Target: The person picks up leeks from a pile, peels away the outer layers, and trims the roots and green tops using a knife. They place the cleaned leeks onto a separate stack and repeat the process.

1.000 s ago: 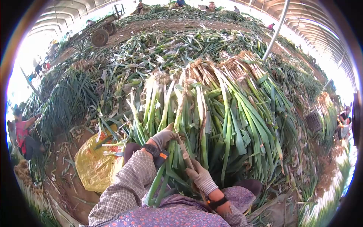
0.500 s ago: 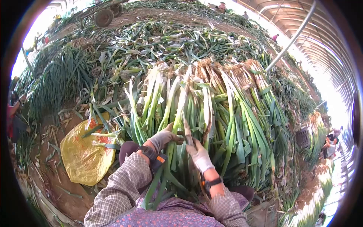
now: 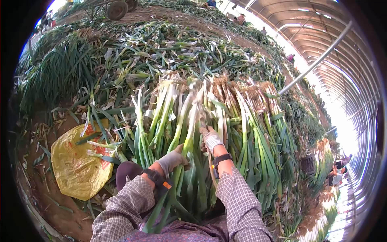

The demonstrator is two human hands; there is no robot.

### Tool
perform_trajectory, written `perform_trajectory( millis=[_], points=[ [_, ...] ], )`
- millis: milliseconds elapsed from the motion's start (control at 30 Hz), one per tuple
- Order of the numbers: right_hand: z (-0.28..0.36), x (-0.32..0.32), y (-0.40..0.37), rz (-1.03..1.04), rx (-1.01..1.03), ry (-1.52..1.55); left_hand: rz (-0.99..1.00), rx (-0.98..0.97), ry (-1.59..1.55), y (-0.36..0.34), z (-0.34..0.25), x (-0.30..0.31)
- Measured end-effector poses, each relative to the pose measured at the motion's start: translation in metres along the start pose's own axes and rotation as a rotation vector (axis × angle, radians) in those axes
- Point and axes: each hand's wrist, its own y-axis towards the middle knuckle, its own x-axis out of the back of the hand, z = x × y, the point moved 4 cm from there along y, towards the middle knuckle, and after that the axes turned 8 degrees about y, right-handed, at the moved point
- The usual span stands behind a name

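Note:
My left hand (image 3: 173,160), in a pale glove with bare fingers, is closed around a long green onion (image 3: 191,135). Its white shank points away from me and its green leaves hang down toward my lap. Just right of that stalk, my right hand (image 3: 210,139) is closed on a thin brownish strip (image 3: 211,166) that looks like a dry outer leaf; part of it is hidden by the fingers. Beneath both hands spreads a row of green onions (image 3: 258,133), roots at the far end.
A yellow plastic sack (image 3: 76,161) lies on the soil at left. Leaf scraps (image 3: 169,48) cover the ground beyond. A slanting metal pole (image 3: 314,60) rises at right, near a dark crate (image 3: 308,164). A cart wheel (image 3: 117,10) shows at back left; other people sit at far right.
My right hand has moved away from me, up along the stalk, with the brown strip. My left hand has moved slightly down and left, still around the green onion. The view has shifted slightly.

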Motion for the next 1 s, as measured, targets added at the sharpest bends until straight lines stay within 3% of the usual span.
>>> perform_trajectory(
  millis=[67, 167, 267, 333, 367, 600, 700, 767, 800, 833, 867, 900, 933, 1000],
  points=[
    [0.004, -0.004, 0.005, 0.003, 0.021, -0.075, -0.023, -0.014, -0.01, 0.002, 0.009, 0.004],
    [-0.005, -0.009, 0.005, 0.071, -0.04, -0.045, -0.132, -0.062, 0.344, 0.017, 0.018, 0.022],
    [-0.013, -0.002, -0.013, 0.037, -0.05, -0.018, -0.041, -0.041, -0.046, 0.014, 0.017, 0.019],
    [-0.018, 0.003, -0.047, 0.032, -0.052, 0.069, 0.049, 0.082, -0.338, 0.009, 0.013, 0.014],
    [-0.019, 0.007, -0.073, 0.032, -0.041, 0.05, 0.129, 0.01, -0.432, 0.016, 0.019, 0.017],
    [-0.078, 0.026, -0.22, 0.123, -0.097, -0.039, -0.157, -0.124, -0.664, 0.016, 0.027, 0.016],
    [-0.108, 0.025, -0.259, 0.177, 0.061, -0.122, -0.298, -0.094, -0.688, 0.028, 0.038, 0.014],
    [-0.137, 0.029, -0.268, 0.136, 0.237, -0.152, -0.328, -0.089, -0.653, 0.036, 0.044, 0.015],
    [-0.138, 0.035, -0.272, 0.094, 0.329, -0.169, -0.069, -0.136, -0.603, 0.015, 0.026, 0.0],
    [-0.142, 0.049, -0.275, 0.057, 0.243, -0.077, -0.039, -0.115, -0.537, 0.021, 0.029, 0.0],
    [-0.142, 0.063, -0.283, 0.011, 0.159, 0.023, -0.038, 0.027, -0.504, 0.015, 0.027, -0.005],
    [-0.145, 0.076, -0.291, -0.036, 0.079, 0.134, -0.011, -0.096, -0.398, 0.013, 0.025, -0.006],
    [-0.153, 0.095, -0.292, -0.114, 0.167, 0.141, 0.023, -0.149, -0.304, 0.028, 0.037, 0.005],
    [-0.141, 0.139, -0.305, -0.244, 0.058, 0.108, -0.034, -0.12, -0.293, 0.017, 0.032, -0.002]
  ],
)
